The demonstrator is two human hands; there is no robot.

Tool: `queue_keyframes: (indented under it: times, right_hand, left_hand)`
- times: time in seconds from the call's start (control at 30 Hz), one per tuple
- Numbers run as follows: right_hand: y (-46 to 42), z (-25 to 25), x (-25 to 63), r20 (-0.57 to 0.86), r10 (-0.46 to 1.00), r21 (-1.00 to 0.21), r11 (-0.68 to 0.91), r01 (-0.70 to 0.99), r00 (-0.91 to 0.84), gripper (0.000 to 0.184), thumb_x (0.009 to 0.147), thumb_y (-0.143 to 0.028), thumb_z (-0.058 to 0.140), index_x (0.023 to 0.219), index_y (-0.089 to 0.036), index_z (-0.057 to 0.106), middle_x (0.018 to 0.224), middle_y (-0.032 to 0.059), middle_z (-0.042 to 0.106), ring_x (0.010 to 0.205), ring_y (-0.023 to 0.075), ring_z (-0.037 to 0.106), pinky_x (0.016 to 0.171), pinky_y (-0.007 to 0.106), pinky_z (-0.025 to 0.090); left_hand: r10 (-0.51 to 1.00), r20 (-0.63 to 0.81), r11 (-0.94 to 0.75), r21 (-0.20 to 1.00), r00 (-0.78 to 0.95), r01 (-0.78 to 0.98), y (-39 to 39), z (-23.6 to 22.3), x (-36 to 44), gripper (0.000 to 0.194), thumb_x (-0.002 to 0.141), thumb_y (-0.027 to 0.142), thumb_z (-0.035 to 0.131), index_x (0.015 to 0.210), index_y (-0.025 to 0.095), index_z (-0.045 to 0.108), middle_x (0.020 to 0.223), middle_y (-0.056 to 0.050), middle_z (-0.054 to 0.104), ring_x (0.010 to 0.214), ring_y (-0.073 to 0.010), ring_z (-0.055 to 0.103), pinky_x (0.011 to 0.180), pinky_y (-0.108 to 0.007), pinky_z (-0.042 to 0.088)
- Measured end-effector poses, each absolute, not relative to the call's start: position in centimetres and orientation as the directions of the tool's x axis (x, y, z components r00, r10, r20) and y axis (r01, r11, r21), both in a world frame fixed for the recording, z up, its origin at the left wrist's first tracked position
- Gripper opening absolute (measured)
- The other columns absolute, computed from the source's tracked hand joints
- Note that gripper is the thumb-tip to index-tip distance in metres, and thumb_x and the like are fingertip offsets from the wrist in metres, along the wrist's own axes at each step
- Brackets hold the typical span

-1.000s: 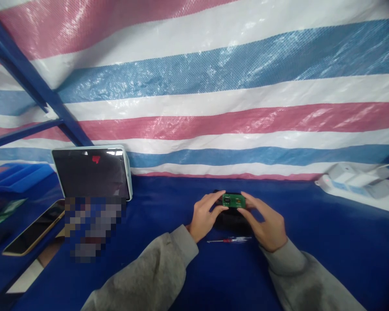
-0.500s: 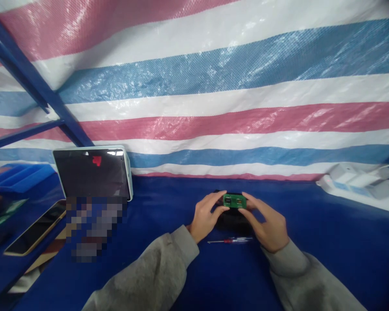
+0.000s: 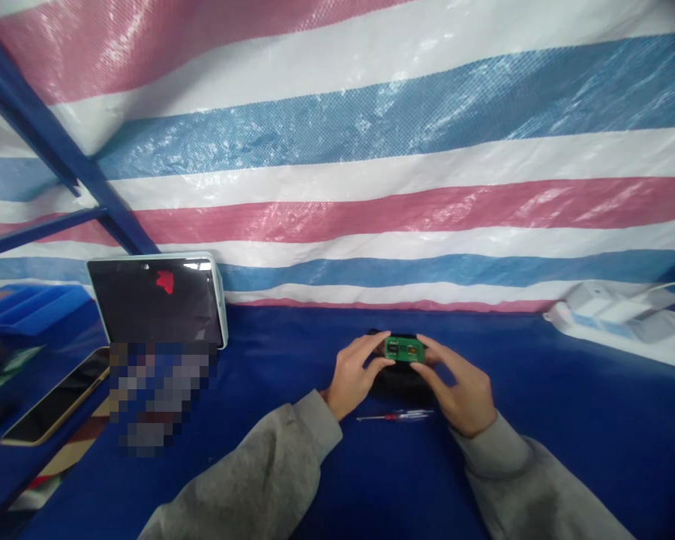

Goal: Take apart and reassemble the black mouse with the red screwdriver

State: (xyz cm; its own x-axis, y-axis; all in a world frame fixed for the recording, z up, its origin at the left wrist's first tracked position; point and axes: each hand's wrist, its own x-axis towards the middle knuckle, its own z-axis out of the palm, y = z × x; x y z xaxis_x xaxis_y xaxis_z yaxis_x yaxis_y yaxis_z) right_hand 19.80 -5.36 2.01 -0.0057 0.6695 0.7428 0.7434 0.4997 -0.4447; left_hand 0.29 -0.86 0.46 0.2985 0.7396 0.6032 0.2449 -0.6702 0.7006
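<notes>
A small green circuit board (image 3: 404, 349) is pinched between both my hands, over a black object (image 3: 397, 381) lying on the blue table cover (image 3: 292, 367). My left hand (image 3: 353, 377) grips the board's left end with thumb and fingers closed on it. My right hand (image 3: 457, 388) grips its right end the same way. A thin screwdriver with a red handle (image 3: 397, 415) lies on the cover just in front of my hands, between my grey sleeves.
A tablet (image 3: 158, 301) leans against the striped tarpaulin wall at the left, with a phone (image 3: 56, 406) lying in front of it. A blue tray (image 3: 31, 307) sits at the far left. A white power strip (image 3: 619, 324) lies at the right.
</notes>
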Motion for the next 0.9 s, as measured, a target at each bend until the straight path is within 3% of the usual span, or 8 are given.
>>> queue_keyframes:
  times: [0.43,0.9]
  right_hand:
    - [-5.24,1.86,19.79,0.733,0.680,-0.474,0.493,0.729,0.015,0.035,0.091,-0.038,0.062,0.122,-0.021,0.066,0.085,0.0038,0.077,0.073,0.0169,0.074,0.078,0.028,0.062]
    - [-5.44,1.65,19.91,0.722,0.692,-0.481,0.511,0.713,-0.008,0.035,0.092,-0.033,0.061,0.125,-0.020,0.065,0.101,0.0072,0.077,0.082,0.0181,0.076,0.082,0.029,0.062]
  left_hand:
    - [0.719,0.621,-0.692,0.681,0.312,0.239,-0.89,0.53,0.31,0.039,0.096,0.033,0.063,0.132,0.023,0.060,0.117,-0.007,0.070,0.102,-0.0205,0.068,0.098,-0.035,0.054]
    - [0.716,0.645,-0.697,0.682,0.268,0.219,-1.03,0.68,0.37,0.036,0.095,0.035,0.063,0.128,0.021,0.063,0.107,-0.008,0.071,0.090,-0.0191,0.068,0.089,-0.034,0.056]
